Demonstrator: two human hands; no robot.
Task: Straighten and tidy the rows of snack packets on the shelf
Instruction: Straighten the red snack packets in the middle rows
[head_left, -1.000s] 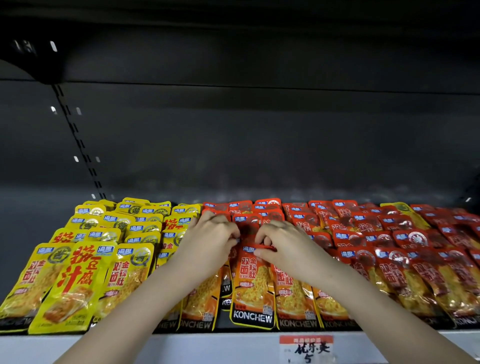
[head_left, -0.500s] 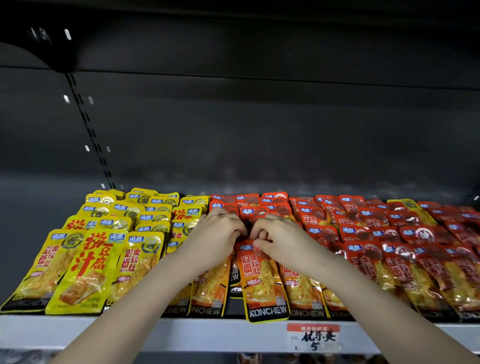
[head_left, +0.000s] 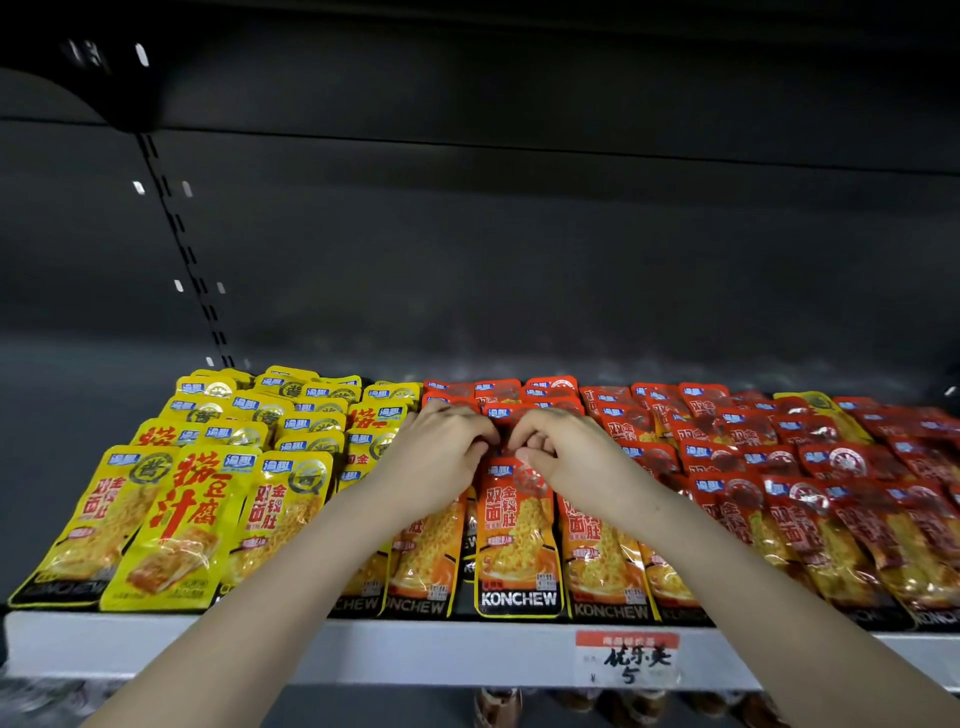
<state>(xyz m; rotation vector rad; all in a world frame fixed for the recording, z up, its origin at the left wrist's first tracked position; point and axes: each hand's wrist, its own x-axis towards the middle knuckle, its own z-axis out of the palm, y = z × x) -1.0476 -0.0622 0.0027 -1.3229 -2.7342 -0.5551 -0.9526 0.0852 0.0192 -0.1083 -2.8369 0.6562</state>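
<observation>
Rows of flat snack packets lie overlapping on the shelf (head_left: 260, 644): yellow packets (head_left: 171, 525) on the left, orange packets (head_left: 519, 540) in the middle, red packets (head_left: 810, 499) on the right. My left hand (head_left: 441, 457) and my right hand (head_left: 566, 457) sit side by side over the orange row, fingers curled. Both pinch the top edge of the front orange packet. The fingertips nearly meet above it. My forearms cover parts of the neighbouring orange packets.
A red and white price tag (head_left: 626, 657) with a handwritten 5 hangs on the shelf's white front edge. One yellow packet (head_left: 810, 402) lies among the red ones at the back right. A dark back wall and an upper shelf close the space above.
My two hands have drawn together over the orange row, until their fingertips almost touch. The front orange packet has shifted slightly and now lies straighter. The camera has tilted down a little.
</observation>
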